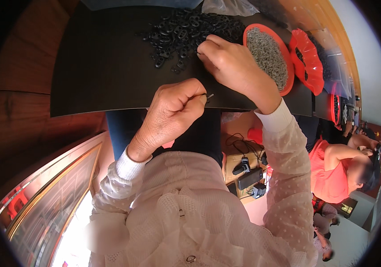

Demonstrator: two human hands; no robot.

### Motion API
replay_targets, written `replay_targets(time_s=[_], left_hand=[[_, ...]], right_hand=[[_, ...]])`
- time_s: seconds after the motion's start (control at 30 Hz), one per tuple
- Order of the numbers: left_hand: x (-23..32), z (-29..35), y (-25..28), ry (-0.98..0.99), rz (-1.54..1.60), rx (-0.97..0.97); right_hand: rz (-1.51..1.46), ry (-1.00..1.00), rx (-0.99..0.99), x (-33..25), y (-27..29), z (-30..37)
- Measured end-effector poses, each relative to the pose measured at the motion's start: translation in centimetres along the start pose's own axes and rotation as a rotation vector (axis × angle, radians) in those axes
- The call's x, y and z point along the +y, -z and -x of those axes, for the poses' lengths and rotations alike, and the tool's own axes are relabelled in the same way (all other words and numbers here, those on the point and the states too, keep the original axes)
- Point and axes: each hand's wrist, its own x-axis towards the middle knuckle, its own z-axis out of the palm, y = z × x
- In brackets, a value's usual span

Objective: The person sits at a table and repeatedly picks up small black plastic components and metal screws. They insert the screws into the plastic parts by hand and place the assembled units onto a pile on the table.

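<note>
My left hand [170,111] is closed just over the table's near edge, thumb pressed against the curled fingers. From that pinch sticks out a small dark piece with a thin greyish pin [210,96]; the rest of it is hidden. Farther up and to the right, my right hand [226,60] is closed too, its fingertips at the near side of a heap of small black plastic parts [177,33]. A dark bit shows at those fingertips, too small to name. Beside the right wrist stands a red bowl [291,73] full of small grey screw-like pieces [266,55].
The black table [97,66] spreads under both hands. A red wavy-rimmed dish [307,62] with dark parts stands right of the bowl, near clear plastic bags [230,6]. Chargers and cables [248,175] lie on a box below. Other people [337,169] sit at the far right.
</note>
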Motion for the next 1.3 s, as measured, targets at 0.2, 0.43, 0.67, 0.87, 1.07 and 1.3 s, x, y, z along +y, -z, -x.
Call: replay_targets(time_s=[0.2, 0.43, 0.67, 0.87, 1.07, 1.3], left_hand=[[0.0, 0.0, 0.0, 0.003, 0.015, 0.009], [0.2, 0.0, 0.1, 0.004, 0.016, 0.005], [0.8, 0.0, 0.0, 0.095, 0.073, 0.008], [0.5, 0.0, -0.1, 0.109, 0.078, 0.024], [0.2, 0.1, -0.1, 0.070, 0.062, 0.011], [0.3, 0.1, 0.1, 0.035, 0.053, -0.008]], right_hand=[[-0.110, 0.006, 0.082, 1.2, -0.8, 0.0], [-0.134, -0.080, 0.035, 2.9, 1.8, 1.5], [-0.068, -0.116, 0.004, 2.7, 1.6, 2.8], [-0.053, -0.079, 0.080, 2.3, 1.2, 1.9], [-0.035, -0.109, 0.006, 0.8, 0.6, 1.2], [-0.041, -0.111, 0.030, 0.9, 0.9, 1.2]])
